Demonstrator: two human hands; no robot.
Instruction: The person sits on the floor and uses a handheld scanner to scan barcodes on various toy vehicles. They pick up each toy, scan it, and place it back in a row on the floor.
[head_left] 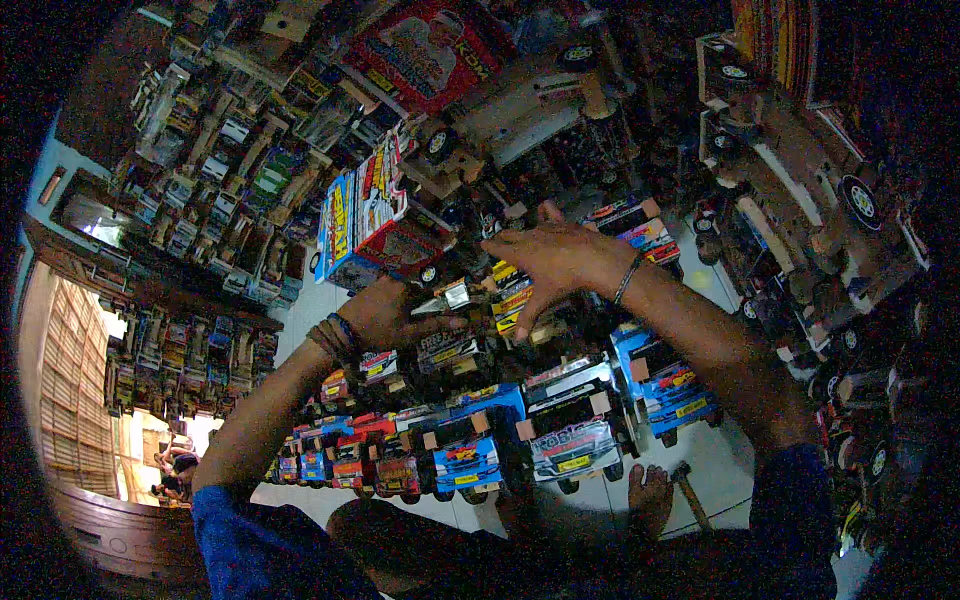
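Several wooden toy trucks stand in a cluster on the floor in front of me. My right hand (565,262) reaches in from the right, its thumb and fingers around a yellow toy truck (512,298) in the middle of the cluster. My left hand (385,315) comes from the left, fingers stretched toward the same spot and apart. A small silver-white piece (457,295) lies just beyond its fingertips. Dim light hides what its fingertips touch. Nearer to me stand a white-and-grey toy truck (575,440) and a blue toy truck (467,455).
A large box-bodied toy truck (375,215) stands beyond my left hand. Unpainted wooden truck bodies (770,170) are stacked at the right. Shelves of small toy trucks (215,170) fill the far left. A hammer (690,495) lies by my bare foot (650,495) on the tiled floor (730,470).
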